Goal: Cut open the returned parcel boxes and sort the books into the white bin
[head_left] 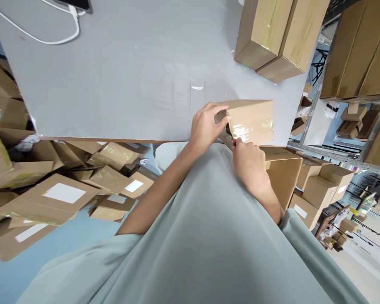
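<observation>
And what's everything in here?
Flat table: 1, grey, ahead
Taped cardboard box: 1, brown, table's edge
Slim tool: 1, partly red, box's end
Long cardboard boxes: 2, brown, table's right
Thin cable: 1, white, table's left
Flat device: 1, black, by cable
Small patch: 1, white, mid-table
Piled cardboard boxes: many, brown, both sides
Open cardboard box: 1, brown, below table
Metal shelving: some, grey, right
Loose shirt: 1, greenish, worn
Left hand: 1, bare, on taped box
Right hand: 1, bare, gripping tool

Hands [206,126]: two
Carton [255,120] at hands: one
Red tool [234,142]: one
Rear cartons [266,33]: two
Dark device [79,4]: one
Floor cartons [34,202]: uncountable, overlapping
</observation>
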`<state>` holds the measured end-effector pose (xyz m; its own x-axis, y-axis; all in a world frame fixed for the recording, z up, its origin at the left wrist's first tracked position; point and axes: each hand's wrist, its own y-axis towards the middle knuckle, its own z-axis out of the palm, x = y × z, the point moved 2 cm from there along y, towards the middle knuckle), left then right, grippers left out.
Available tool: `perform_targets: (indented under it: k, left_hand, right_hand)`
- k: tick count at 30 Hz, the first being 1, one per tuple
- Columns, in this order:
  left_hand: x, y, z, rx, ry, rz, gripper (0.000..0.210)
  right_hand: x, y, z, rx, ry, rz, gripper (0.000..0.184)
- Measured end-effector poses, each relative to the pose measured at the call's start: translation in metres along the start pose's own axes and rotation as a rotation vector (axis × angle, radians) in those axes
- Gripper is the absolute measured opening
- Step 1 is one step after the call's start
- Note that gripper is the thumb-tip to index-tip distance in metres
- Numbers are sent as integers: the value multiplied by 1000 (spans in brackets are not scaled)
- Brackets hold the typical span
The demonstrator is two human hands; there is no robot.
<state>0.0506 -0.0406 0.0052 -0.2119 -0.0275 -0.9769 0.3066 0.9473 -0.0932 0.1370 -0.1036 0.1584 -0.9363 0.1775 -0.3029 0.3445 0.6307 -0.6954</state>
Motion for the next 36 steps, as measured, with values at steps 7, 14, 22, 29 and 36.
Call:
perform_targets:
  k: [7, 14, 22, 29, 36]
  left_hand:
    - [5, 13, 3, -27, -9, 36, 27]
    - [14, 26, 11, 30, 23, 16, 37]
    - [16, 22, 15, 35, 42, 19, 39]
    - [20, 24, 18, 5, 22, -2, 51]
    - [17, 13, 24, 0, 38, -25, 57]
  right_hand:
    - [-5, 13, 16, -62, 72, -6, 41]
    - [-17, 10, 23, -56, 159, -30, 43]
    - [-36, 17, 20, -54, 184, -89, 36]
    - [-33, 23, 21, -77, 193, -153, 37]
    - [-37, 7, 38, -62, 159, -162, 39]
